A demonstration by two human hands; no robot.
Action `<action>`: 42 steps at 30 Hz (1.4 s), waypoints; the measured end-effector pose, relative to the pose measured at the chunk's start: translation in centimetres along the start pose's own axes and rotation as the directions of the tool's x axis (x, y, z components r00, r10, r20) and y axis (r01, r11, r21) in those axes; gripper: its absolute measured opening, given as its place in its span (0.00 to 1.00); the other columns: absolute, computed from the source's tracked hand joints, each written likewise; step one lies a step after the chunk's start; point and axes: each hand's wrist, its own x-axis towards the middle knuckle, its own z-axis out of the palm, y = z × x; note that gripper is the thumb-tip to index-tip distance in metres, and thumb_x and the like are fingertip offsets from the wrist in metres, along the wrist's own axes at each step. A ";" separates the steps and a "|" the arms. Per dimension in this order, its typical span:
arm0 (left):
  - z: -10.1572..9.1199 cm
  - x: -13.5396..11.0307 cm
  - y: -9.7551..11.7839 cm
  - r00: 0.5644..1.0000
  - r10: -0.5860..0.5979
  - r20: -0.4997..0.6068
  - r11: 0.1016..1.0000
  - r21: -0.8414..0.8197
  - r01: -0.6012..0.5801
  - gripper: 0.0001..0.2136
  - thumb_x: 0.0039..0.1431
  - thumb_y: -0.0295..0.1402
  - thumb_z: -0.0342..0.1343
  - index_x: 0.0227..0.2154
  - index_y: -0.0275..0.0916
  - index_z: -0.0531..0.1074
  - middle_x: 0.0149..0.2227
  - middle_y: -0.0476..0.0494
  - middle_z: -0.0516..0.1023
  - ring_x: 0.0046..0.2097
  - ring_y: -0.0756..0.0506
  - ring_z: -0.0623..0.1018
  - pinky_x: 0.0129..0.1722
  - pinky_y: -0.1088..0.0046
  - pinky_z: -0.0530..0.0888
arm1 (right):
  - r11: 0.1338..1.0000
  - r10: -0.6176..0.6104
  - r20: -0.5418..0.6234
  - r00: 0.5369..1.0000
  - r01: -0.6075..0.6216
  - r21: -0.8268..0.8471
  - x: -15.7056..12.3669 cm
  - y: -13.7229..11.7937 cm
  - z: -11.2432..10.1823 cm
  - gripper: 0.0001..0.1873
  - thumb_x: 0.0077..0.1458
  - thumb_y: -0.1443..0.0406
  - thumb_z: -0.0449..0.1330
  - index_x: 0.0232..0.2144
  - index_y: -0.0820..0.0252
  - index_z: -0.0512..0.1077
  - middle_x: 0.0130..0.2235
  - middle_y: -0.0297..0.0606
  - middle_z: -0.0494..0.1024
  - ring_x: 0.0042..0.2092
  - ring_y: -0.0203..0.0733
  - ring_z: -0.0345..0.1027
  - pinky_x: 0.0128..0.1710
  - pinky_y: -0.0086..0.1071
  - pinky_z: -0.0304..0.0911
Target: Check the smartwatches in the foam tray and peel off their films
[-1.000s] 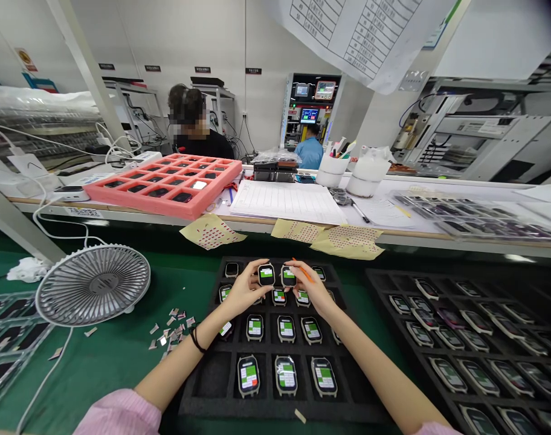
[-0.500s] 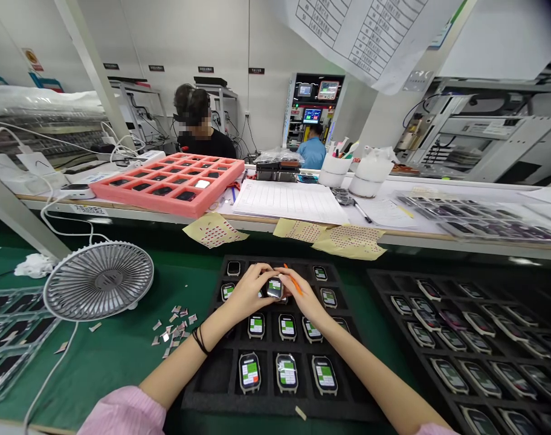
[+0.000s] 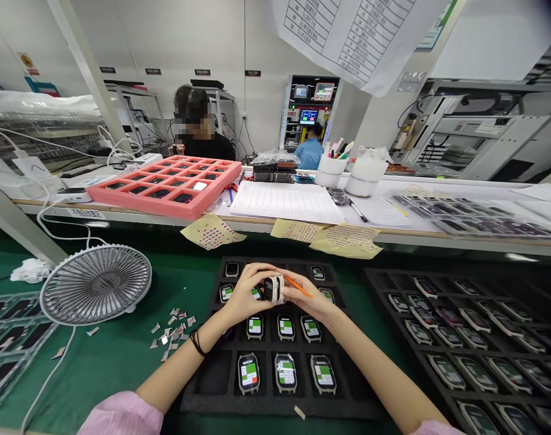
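Note:
Over the black foam tray, my left hand and my right hand meet around a smartwatch body without a strap. It is tilted on edge, so its pale side faces me, and a dark gap runs down it. Whether it is one piece or two parts apart, I cannot tell. Fingers of both hands are closed on it. A thin orange stick is also held in my right hand. Several watches with lit green-and-white screens, such as one watch, lie in the tray's compartments below.
On the right is a second black tray of watches. A grey fan and small scattered tabs are on the green mat at left. The shelf ahead bears a pink foam tray and papers. Two people are beyond.
The watch body between my hands has turned from screen facing me to edge-on, and a dark gap now shows in it. My right hand has rolled slightly, with the orange stick lying flatter.

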 end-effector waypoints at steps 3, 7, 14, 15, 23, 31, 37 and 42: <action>0.0 0.0 0.0 1.000 -0.010 0.008 1.000 0.003 0.010 0.20 0.48 0.31 0.64 0.47 0.43 0.72 0.50 0.38 0.72 0.54 0.37 0.68 0.54 0.55 0.65 | 1.000 0.008 -0.035 0.999 -0.008 0.002 -0.1 0.0 0.2 0.25 0.48 0.61 0.66 0.51 0.51 0.71 0.44 0.38 0.77 0.45 0.42 0.71 0.45 0.36 0.66; 0.1 -0.1 -0.5 1.000 0.008 0.024 1.000 -0.007 -0.007 0.20 0.48 0.31 0.63 0.47 0.43 0.71 0.52 0.38 0.71 0.58 0.36 0.65 0.57 0.52 0.61 | 1.000 0.012 -0.072 0.997 -0.013 -0.017 -0.2 -0.1 0.5 0.28 0.47 0.60 0.67 0.52 0.51 0.69 0.43 0.38 0.77 0.44 0.42 0.71 0.44 0.36 0.66; 0.3 -0.2 -0.6 0.999 0.023 0.024 0.998 -0.055 -0.022 0.20 0.48 0.32 0.64 0.46 0.42 0.72 0.50 0.39 0.75 0.57 0.36 0.67 0.55 0.54 0.66 | 1.000 -0.019 -0.036 0.999 0.019 -0.015 0.0 -0.1 1.1 0.26 0.44 0.61 0.69 0.47 0.53 0.71 0.44 0.39 0.77 0.46 0.45 0.72 0.47 0.39 0.65; 0.3 -0.2 -0.6 0.999 0.027 0.023 0.998 -0.056 -0.026 0.20 0.48 0.31 0.64 0.46 0.42 0.72 0.49 0.39 0.75 0.57 0.37 0.67 0.55 0.55 0.66 | 1.000 -0.023 -0.038 0.999 0.023 -0.001 0.0 0.0 1.2 0.26 0.43 0.61 0.69 0.46 0.53 0.71 0.44 0.38 0.77 0.46 0.46 0.72 0.48 0.39 0.64; 0.4 -0.3 -0.6 0.998 0.046 0.033 0.998 -0.035 -0.045 0.19 0.48 0.29 0.64 0.46 0.42 0.72 0.46 0.40 0.78 0.57 0.36 0.68 0.55 0.55 0.66 | 0.999 -0.017 -0.150 0.989 0.022 0.033 0.1 0.8 1.6 0.31 0.38 0.63 0.72 0.48 0.52 0.71 0.45 0.38 0.78 0.49 0.48 0.71 0.51 0.41 0.63; 0.2 -0.2 -0.8 0.997 -0.057 -0.052 0.996 -0.068 0.053 0.21 0.46 0.30 0.65 0.46 0.40 0.72 0.49 0.39 0.76 0.53 0.38 0.72 0.54 0.58 0.68 | 0.945 -0.310 -0.307 0.900 0.256 -0.203 -0.1 -0.2 0.1 0.23 0.57 0.52 0.56 0.53 0.53 0.69 0.40 0.39 0.80 0.40 0.45 0.75 0.47 0.42 0.65; 0.2 -0.4 -0.8 0.973 -0.232 -0.019 0.972 -0.037 0.231 0.24 0.46 0.32 0.66 0.48 0.41 0.71 0.47 0.42 0.78 0.46 0.41 0.77 0.48 0.65 0.72 | 0.834 -0.540 -0.282 0.793 0.458 -0.309 -1.5 -0.9 -0.6 0.28 0.62 0.51 0.46 0.28 0.58 0.81 0.24 0.40 0.80 0.23 0.42 0.71 0.27 0.37 0.67; 0.1 -0.4 -0.6 0.976 -0.214 -0.036 0.977 0.011 0.214 0.23 0.46 0.31 0.66 0.47 0.41 0.71 0.46 0.44 0.79 0.45 0.41 0.77 0.47 0.65 0.72 | 0.808 -0.562 -0.271 0.781 0.449 -0.381 -1.5 -0.6 0.0 0.27 0.63 0.54 0.47 0.25 0.58 0.80 0.22 0.38 0.79 0.22 0.40 0.71 0.25 0.35 0.67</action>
